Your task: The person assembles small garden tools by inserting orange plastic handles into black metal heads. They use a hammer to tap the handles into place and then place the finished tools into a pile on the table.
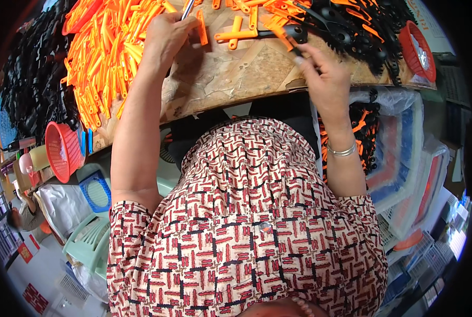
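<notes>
My left hand [166, 39] is closed round a slim shiny metal rod [188, 9] beside the orange heap. An orange plastic handle piece [201, 27] is close to its fingertips; whether they touch it I cannot tell. My right hand [327, 74] is closed, pinching a small orange and black plastic handle [282, 36], slightly blurred, above the table. Between my hands lie a few orange handle pieces [236, 35], crossed over one another, and a black piece with a rounded end [298, 34].
A big heap of orange handle pieces [101, 63] covers the table's left, with black parts [35, 74] beyond it. More black parts [347, 31] lie at right. Red baskets [65, 152] [419, 52] sit at both ends. Below right is a bin of orange-black pieces [361, 132].
</notes>
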Motion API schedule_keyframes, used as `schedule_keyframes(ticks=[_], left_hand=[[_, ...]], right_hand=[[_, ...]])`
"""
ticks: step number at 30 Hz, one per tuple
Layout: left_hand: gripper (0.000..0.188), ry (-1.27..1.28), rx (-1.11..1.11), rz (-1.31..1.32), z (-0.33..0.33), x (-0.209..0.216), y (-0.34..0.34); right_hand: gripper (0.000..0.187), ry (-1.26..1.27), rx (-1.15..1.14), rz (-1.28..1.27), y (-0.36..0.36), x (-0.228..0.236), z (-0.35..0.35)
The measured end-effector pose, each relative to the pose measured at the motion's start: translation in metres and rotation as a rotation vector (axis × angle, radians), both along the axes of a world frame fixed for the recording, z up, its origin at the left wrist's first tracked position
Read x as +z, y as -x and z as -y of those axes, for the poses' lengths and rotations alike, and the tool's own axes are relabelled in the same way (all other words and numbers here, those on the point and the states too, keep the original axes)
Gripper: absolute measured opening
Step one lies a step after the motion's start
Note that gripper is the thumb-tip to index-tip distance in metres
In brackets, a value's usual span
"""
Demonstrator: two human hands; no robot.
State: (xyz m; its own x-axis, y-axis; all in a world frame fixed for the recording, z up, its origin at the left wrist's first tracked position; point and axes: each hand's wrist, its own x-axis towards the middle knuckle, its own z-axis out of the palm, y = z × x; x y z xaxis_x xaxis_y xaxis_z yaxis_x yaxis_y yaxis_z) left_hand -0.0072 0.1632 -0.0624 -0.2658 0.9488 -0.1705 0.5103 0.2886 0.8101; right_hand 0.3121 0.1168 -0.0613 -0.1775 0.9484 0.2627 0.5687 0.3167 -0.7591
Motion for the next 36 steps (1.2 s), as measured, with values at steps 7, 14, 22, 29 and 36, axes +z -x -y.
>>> schedule_keyframes(ticks=[7, 14, 22, 29, 36], left_hand=[[0.020, -0.019, 0.020, 0.463, 0.046, 0.014, -0.014], [0.029, -0.005, -0.039, 0.837, 0.061, 0.022, -0.035], [0.040, 0.058, -0.076, 1.131, 0.060, 0.023, -0.040], [0.034, -0.016, -0.141, 0.788, 0.068, 0.029, -0.049], [0.023, 0.087, -0.192, 0.716, 0.092, 0.010, -0.068]], right_hand=[[0.028, 0.342, 0.275, -0.092, 0.008, 0.010, 0.048], [0.028, 0.399, 0.245, -0.126, 0.017, 0.002, 0.061], [0.025, 0.365, 0.280, -0.093, 0.025, 0.006, 0.054], [0.024, 0.405, 0.239, -0.078, 0.019, 0.001, 0.058], [0.023, 0.485, 0.227, 0.094, 0.018, -0.006, 0.063]])
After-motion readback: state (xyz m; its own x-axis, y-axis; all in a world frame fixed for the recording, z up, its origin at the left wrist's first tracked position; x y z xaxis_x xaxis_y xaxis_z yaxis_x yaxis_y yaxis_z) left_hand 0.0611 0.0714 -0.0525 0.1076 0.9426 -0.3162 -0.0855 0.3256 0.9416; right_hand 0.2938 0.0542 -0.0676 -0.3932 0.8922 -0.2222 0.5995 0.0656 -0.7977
